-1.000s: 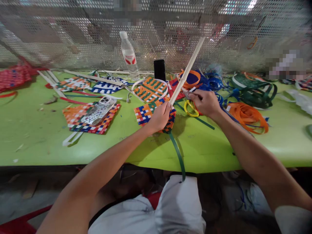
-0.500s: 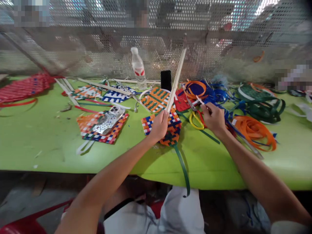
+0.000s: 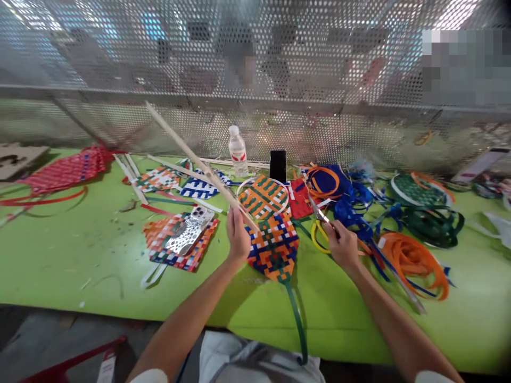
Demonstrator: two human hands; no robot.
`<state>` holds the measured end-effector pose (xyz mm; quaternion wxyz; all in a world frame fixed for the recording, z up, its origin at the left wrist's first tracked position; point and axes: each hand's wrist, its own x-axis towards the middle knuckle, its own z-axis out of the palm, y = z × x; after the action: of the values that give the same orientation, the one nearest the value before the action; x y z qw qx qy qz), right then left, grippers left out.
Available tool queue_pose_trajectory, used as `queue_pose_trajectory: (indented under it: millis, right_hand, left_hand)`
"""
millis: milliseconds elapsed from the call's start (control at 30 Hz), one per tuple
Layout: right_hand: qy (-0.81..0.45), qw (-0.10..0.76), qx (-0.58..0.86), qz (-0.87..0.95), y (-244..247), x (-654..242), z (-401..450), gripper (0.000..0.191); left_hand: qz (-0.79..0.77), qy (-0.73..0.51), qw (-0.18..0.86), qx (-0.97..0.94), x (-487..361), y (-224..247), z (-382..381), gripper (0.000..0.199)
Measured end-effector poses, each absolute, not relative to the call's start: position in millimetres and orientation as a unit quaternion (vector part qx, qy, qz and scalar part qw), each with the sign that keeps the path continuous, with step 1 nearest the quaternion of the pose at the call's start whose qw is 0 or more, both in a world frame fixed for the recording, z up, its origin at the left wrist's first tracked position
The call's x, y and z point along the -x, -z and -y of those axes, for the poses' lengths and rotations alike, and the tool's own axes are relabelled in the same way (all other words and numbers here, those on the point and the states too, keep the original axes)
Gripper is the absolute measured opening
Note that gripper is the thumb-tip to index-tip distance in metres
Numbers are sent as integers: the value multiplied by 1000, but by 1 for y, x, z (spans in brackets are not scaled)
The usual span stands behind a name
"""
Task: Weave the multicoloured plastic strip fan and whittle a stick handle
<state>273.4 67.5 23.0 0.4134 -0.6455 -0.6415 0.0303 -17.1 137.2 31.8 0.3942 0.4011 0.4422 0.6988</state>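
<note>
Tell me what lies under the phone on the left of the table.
The phone lies face down on a woven mat of orange, red, blue and white strips, which rests on the green table. The mat's middle is covered by the phone.

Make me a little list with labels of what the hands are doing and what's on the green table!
left hand: holds a long pale stick, tilted up to the left
right hand: holds scissors, yellow handle loops below
between hands: woven fan with green tail strip, lying flat
table: green
left of fan: phone on a woven mat
back: water bottle
right: orange strip coil
</note>
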Motion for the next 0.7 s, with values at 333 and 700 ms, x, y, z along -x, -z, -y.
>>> queue_pose_trajectory:
  millis: [333,700]
  right_hand:
    - [6,348,659,667,-25,-285,-72,41]
    - [59,310,603,733,-20,-294,-64,26]
  left_hand:
    - [-744,-449,40,-494,150,-51,-209,60]
    - [-585,-156,14,-796,119,-80,-410,28]
